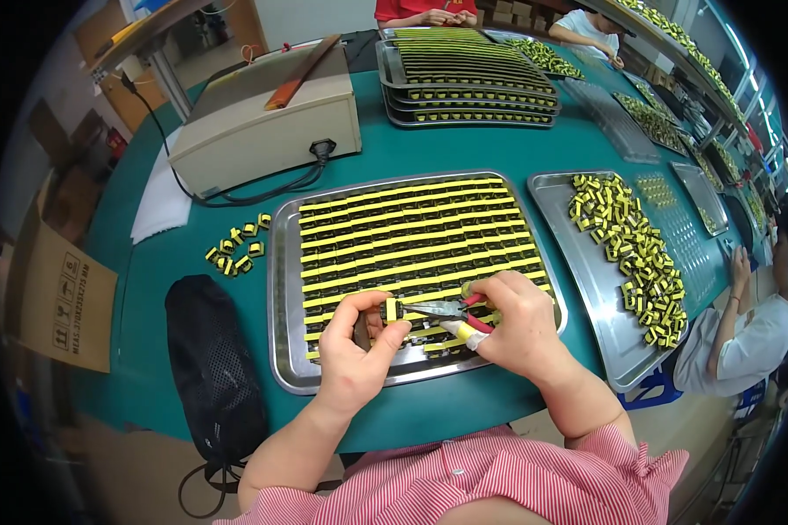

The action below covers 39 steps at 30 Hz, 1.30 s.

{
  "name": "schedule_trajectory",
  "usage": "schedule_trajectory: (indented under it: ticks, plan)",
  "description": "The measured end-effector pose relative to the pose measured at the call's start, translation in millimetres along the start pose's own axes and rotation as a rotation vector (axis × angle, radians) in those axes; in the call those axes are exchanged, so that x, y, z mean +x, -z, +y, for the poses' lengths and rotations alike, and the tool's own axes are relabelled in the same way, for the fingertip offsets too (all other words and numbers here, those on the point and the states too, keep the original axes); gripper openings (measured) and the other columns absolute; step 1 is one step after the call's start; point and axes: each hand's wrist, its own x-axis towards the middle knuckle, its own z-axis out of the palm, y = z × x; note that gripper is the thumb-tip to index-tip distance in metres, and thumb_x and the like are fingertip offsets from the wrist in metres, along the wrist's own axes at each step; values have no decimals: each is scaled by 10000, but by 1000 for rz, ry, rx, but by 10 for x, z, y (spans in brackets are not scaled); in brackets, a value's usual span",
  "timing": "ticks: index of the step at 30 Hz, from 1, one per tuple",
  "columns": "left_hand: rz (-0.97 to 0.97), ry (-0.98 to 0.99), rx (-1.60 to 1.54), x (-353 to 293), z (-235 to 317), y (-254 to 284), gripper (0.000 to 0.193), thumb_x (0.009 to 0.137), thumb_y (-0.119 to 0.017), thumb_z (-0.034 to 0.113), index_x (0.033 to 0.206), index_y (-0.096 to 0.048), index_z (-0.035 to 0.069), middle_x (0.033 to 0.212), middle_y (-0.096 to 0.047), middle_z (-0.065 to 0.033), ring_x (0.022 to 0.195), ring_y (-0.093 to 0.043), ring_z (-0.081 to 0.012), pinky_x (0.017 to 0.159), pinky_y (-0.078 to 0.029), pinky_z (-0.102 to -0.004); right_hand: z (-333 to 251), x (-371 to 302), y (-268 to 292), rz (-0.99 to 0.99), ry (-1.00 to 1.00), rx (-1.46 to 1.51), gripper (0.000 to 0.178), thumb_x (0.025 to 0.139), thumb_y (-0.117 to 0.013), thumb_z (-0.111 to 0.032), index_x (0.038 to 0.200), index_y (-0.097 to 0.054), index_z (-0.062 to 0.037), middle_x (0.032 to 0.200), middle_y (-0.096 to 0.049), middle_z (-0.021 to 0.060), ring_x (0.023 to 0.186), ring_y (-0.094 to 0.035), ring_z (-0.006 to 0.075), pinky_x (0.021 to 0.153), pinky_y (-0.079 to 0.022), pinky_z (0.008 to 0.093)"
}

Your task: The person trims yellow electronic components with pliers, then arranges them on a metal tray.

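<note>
Between the thumb and fingers of my left hand (356, 346) is a small yellow-and-black transformer (392, 310). My right hand (518, 324) grips red-handled pliers (442, 309), their jaws pointing left and reaching the transformer's side. Whether the jaws pinch a pin there is too small to tell. A white and yellow wrap shows at a finger of the right hand. Both hands are above the near part of a metal tray (285, 289), where rows of similar yellow-and-black transformers (411, 227) stand close together.
Loose transformers (236, 245) lie left of the tray, beside a black mesh pouch (214, 359). A second tray (587, 306) at right holds a heap of them. Behind are stacked filled trays (468, 96) and a beige box-shaped device (263, 131) with a black cable. Other people sit at the far and right sides.
</note>
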Motion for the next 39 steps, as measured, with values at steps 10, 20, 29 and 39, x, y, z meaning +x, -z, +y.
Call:
schedule_trajectory:
  ticks: [10, 20, 29, 39]
  plan:
    - [41, -25, 18, 4, -14, -21, 330, 732, -677, 10, 1022, -521, -4, 772, -477, 12, 673, -433, -49, 601, -388, -180, -3, -10, 16, -32, -8, -17, 309, 555, -799, -184, 754, -600, -56, 708, -567, 58, 619, -583, 210, 528, -469, 297]
    - [57, -142, 233, -3, 13, -4, 307, 687, -697, 15, 955, -549, -5, 766, -509, -35, 616, -461, -88, 553, -402, -210, -28, -19, 50, -68, -58, -36, 294, 517, -763, -113, 765, -611, -65, 689, -581, 42, 633, -590, 213, 561, -477, 301]
    - [58, -202, 323, -7, 30, -2, 308, 673, -706, 20, 937, -550, -6, 755, -513, -56, 596, -467, -119, 544, -405, -233, -11, -19, 8, -90, -90, -49, 266, 499, -748, -91, 731, -620, -63, 661, -590, 36, 633, -591, 207, 565, -476, 306]
    - [49, 7, 82, 1, 15, -4, 288, 723, -684, 38, 975, -557, -16, 741, -523, -9, 644, -470, -64, 579, -406, -200, -21, -16, -55, -78, -101, -7, 284, 553, -784, -141, 762, -614, -49, 681, -579, 64, 606, -584, 210, 542, -474, 300]
